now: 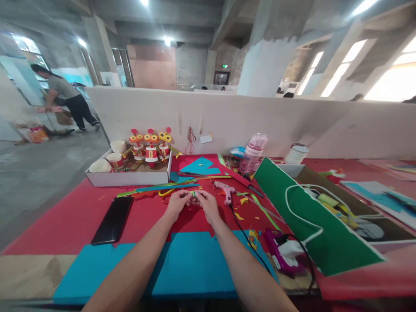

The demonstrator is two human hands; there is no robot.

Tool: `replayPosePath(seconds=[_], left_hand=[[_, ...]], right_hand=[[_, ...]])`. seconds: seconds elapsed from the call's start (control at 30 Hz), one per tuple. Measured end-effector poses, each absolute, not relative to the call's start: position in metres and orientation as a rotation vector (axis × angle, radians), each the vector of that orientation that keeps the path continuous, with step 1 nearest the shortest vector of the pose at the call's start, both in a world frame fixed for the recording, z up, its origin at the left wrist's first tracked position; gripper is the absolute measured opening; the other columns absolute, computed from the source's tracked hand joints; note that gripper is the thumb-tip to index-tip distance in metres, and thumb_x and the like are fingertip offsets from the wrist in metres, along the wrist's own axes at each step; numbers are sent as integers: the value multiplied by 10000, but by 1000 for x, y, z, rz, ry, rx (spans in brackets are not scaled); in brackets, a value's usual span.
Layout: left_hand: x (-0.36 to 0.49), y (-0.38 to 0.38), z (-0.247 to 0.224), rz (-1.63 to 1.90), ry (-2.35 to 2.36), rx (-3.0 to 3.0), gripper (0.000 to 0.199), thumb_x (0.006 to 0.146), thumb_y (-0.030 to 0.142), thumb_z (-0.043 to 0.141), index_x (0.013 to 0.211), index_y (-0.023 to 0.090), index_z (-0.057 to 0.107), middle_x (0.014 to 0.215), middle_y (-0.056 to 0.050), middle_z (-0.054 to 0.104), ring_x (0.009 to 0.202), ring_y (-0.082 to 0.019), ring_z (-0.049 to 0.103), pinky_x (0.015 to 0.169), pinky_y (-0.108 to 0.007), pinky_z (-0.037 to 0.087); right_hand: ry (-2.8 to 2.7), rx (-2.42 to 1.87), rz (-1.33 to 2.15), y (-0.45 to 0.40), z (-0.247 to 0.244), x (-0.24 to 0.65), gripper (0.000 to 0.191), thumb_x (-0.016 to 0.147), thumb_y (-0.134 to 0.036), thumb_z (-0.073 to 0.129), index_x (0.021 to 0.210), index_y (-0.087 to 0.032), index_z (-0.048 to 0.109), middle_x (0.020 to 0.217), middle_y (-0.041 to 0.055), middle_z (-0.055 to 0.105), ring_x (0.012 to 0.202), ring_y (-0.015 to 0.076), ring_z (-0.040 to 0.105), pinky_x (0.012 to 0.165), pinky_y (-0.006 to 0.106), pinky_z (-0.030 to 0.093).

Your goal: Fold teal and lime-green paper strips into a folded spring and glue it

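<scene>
Both hands meet at the middle of the red-covered table. My left hand (178, 203) and my right hand (207, 204) pinch a small green piece (193, 193) between their fingertips; its shape is too small to make out. Just right of them lies a pink glue gun (225, 191) with a black cord. Behind and left of the hands are thin coloured paper strips (162, 187) and yellow-handled scissors (166, 193). Blue sheets (195, 260) lie under my forearms. Yellow scraps (238, 216) are scattered to the right.
A white box (130, 178) with paper cups and red-and-yellow figures stands back left, a black phone (112, 220) before it. At right are a purple power strip (281, 255), a green-sided box (312, 229) and a pink bottle (253, 154). A person (68, 93) bends at far left.
</scene>
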State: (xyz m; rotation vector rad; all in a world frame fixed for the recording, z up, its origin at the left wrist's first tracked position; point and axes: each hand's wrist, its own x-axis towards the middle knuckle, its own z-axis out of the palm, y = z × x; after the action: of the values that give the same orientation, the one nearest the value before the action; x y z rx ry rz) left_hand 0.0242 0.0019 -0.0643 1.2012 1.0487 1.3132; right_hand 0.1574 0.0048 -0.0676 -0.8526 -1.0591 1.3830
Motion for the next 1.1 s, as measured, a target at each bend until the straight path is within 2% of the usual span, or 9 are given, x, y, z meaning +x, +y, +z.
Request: replayPosePath(seconds=[0.13,0.27,0.4,0.7,0.93,1.1], left_hand=[[24,1,-61,1318,1024,1170,293,660,412,701,695,130,631,559,1,567,512,-92,481,534,-221,385],[25,0,-61,1325,1040,1168,285,652,403,708,714,131,651,586,-6,596,514,-92,492,534,-224,390],[25,0,-62,1327,1057,1189,283,655,400,705,728,130,659,596,-8,603,510,-90,489,519,-221,386],[26,2,-67,1354,1112,1179,229,644,342,699,724,133,651,574,-1,589,498,-92,491,508,-219,394],[25,2,-67,1328,1103,1211,260,650,349,702,771,121,677,587,-13,601,510,-97,493,509,-219,395],[25,-1,-63,1306,1049,1225,292,677,398,687,770,122,681,575,-7,591,513,-98,483,512,-222,389]], right_hand=[[-952,-828,1450,6,-68,160,452,675,-567,644,883,-166,662,692,44,681,643,177,650,652,330,549],[-975,-776,1520,6,-70,158,398,622,-501,716,834,-168,667,653,23,668,625,163,645,681,338,545],[-970,-748,1534,4,-70,155,378,622,-444,736,873,-167,682,657,11,671,604,147,638,704,339,543],[-997,-820,1508,1,-67,155,394,619,-441,742,900,-169,695,752,31,707,634,160,653,726,340,540],[-1041,-845,1421,5,-73,155,340,660,-411,714,887,-159,694,749,34,706,664,178,661,724,346,549],[-1171,-890,1222,10,-81,157,306,707,-405,670,907,-176,695,804,49,712,710,203,668,719,348,553]])
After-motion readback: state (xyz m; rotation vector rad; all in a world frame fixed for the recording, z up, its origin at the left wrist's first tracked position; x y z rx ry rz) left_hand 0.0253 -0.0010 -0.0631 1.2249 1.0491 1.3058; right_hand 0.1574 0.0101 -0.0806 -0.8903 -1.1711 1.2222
